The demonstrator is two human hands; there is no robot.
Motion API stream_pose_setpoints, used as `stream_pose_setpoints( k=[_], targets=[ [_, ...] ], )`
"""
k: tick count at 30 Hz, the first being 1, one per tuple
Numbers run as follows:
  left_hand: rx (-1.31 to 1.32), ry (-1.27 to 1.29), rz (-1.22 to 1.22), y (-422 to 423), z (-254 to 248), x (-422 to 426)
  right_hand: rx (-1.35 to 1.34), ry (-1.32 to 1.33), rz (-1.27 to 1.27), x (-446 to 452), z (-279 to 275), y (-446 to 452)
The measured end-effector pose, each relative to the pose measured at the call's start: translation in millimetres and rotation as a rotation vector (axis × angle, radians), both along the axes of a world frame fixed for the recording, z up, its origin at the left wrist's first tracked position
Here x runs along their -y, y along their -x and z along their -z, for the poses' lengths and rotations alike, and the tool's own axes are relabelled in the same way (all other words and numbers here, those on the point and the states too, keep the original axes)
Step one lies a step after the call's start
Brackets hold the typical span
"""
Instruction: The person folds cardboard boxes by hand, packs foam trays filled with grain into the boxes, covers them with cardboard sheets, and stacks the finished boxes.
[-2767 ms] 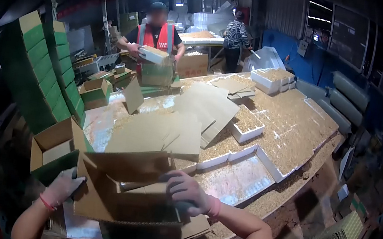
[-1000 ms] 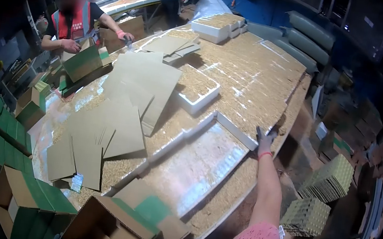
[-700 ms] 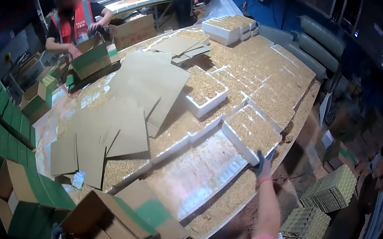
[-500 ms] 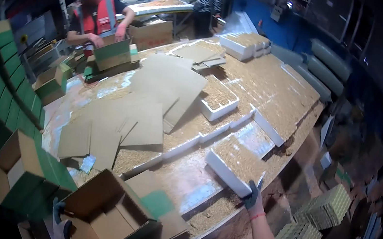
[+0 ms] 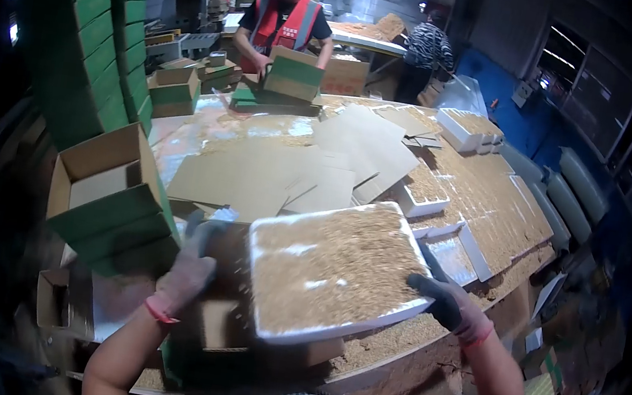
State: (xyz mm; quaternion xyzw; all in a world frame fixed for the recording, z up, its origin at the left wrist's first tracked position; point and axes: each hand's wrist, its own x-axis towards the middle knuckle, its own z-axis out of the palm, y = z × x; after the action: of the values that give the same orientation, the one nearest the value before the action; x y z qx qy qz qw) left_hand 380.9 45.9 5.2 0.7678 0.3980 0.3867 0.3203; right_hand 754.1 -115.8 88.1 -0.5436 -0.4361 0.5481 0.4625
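Note:
A white foam tray (image 5: 337,277), heaped with loose light-brown grainy material, hangs tilted in front of me, and some bits fall off its left side. My right hand (image 5: 447,298), in a dark-fingered glove, grips its right edge with the thumb over the rim. To the left, my gloved left hand (image 5: 192,265) is raised with its fingers stretched out, apart from the tray's left edge. An open cardboard box (image 5: 224,324) lies under the tray, mostly hidden by it. Left of my left hand stands another open green-and-brown carton (image 5: 116,210).
Flat cardboard sheets (image 5: 262,178) lie on the table, beside more foam trays (image 5: 423,192) and spread brown material (image 5: 485,201). Green cartons (image 5: 97,29) are stacked at left. Across the table a person in a red vest (image 5: 285,27) handles a carton (image 5: 294,75).
My right hand has lifted the foam tray off the table and brought it left, over the cardboard box. My left hand has let go of the box's edge and come up. The view has turned left.

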Motion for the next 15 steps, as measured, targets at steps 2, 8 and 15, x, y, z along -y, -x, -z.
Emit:
stream_pose_setpoints(
  k=[2, 8, 15],
  targets=[
    [0.052, -0.013, 0.025, -22, -8, 13, 0.195, 0.093, -0.231, -21, -17, 27],
    [0.075, 0.085, -0.037, 35, 26, 12, 0.385, 0.134, -0.641, -83, 64, 68],
    [0.224, 0.282, -0.057, 59, 12, 27, 1.491, -0.274, -1.15, -134, 133, 141]
  ],
)
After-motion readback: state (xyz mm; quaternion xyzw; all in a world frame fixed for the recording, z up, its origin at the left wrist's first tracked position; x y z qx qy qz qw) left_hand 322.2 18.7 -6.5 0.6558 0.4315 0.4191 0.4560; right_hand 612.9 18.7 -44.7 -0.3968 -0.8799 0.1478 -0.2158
